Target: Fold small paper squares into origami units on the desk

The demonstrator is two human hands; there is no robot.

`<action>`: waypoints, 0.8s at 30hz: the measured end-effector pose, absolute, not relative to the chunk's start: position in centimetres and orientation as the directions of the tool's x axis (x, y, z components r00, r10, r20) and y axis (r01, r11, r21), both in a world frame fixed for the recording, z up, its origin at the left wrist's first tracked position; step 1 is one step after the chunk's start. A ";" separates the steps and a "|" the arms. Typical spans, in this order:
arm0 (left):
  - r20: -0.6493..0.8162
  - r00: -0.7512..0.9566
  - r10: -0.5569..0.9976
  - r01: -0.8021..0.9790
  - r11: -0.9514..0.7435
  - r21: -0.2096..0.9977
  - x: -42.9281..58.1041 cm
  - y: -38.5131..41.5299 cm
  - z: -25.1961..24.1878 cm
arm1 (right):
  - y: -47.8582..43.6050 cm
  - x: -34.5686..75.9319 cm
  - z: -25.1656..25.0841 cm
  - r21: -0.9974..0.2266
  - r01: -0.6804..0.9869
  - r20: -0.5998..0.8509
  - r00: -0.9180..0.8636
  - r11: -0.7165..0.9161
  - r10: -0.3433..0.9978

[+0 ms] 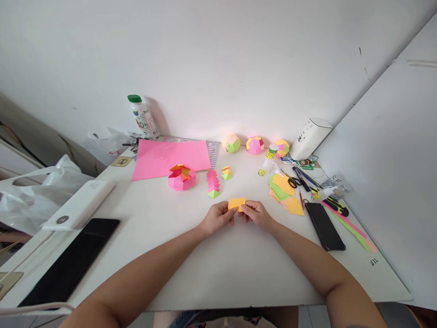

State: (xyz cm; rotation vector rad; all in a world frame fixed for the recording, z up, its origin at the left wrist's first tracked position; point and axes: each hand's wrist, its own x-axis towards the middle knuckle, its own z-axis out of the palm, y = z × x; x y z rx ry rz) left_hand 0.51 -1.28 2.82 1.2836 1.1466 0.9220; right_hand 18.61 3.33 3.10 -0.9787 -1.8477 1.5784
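Observation:
Between both hands is a small orange-yellow piece of paper (pixel 236 203), held over the middle of the white table. My left hand (pixel 219 217) pinches its left side with thumb and fingers. The right side is gripped by my right hand (pixel 255 214) in the same way. Just beyond the hands stand a row of folded pink paper pieces (pixel 212 180) with a green one in front, and a short stack of orange and green folded pieces (pixel 226 173). Farther left sits a pink paper ball (pixel 181 177) with an open top.
Pink sheet (pixel 170 157) and bottle (pixel 143 117) lie back left; three paper balls (pixel 255 145) line the wall. Loose paper squares (pixel 282 189), scissors (pixel 293 181), glue stick (pixel 271 151) and black phone (pixel 325 226) are right. A black tablet-like slab (pixel 70 262) and white device (pixel 80 205) lie left.

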 end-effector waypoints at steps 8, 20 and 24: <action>-0.127 0.197 0.972 0.108 0.108 0.988 0.5 -1.2 2.6 | 3.3 18.6 2.8 -0.981 0.192 -0.104 -0.619 0.022 0.779; -0.111 0.218 0.970 0.089 0.094 0.992 0.6 -1.1 2.3 | 3.4 18.3 2.8 -0.981 0.194 -0.131 -0.557 -0.025 0.820; -0.117 0.209 0.971 0.107 0.096 0.990 0.7 -1.1 2.6 | 3.4 18.2 3.0 -0.977 0.209 -0.137 -0.528 -0.028 0.838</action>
